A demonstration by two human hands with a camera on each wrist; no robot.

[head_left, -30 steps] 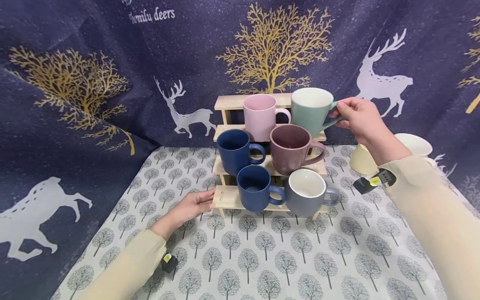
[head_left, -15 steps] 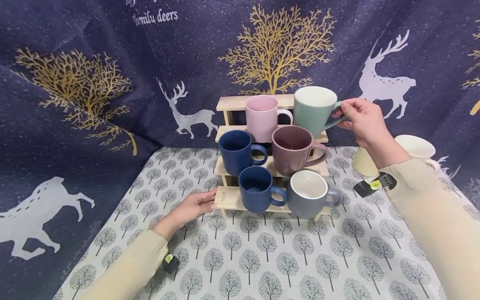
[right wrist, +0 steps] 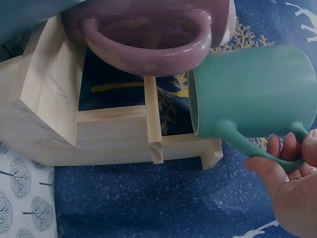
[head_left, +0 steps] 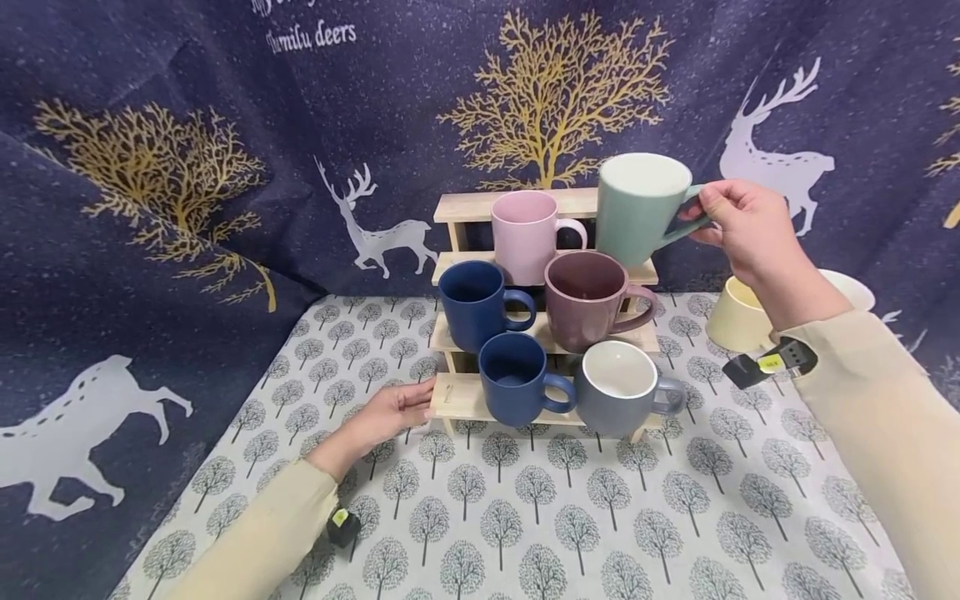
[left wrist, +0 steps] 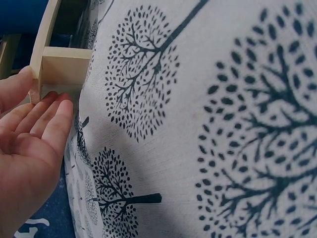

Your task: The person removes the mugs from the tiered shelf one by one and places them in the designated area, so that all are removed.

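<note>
A green mug [head_left: 637, 221] with a pale inside is held upright by its handle in my right hand [head_left: 750, 229], over the right side of the top tiers. The right wrist view shows the fingers curled round that handle. My left hand [head_left: 386, 412] grips the left end of the lowest step of a tiered wooden rack [head_left: 457, 396], thumb on one face and fingers under the other. On the rack stand a pink mug [head_left: 521, 246], a purple mug [head_left: 581, 308], two dark blue mugs, one higher [head_left: 467, 312] and one lower [head_left: 508, 387], and a grey mug [head_left: 611, 400].
Behind my right forearm, a yellow mug [head_left: 733, 318] and a white cup [head_left: 853, 290] stand on the table, partly hidden. A tree-print cloth [head_left: 525, 517] covers the table. A dark blue curtain [head_left: 360, 92] with deer hangs behind the rack.
My right hand has lifted the green mug up and a little to the right, showing more of the yellow mug behind the forearm. The left hand keeps its hold on the rack.
</note>
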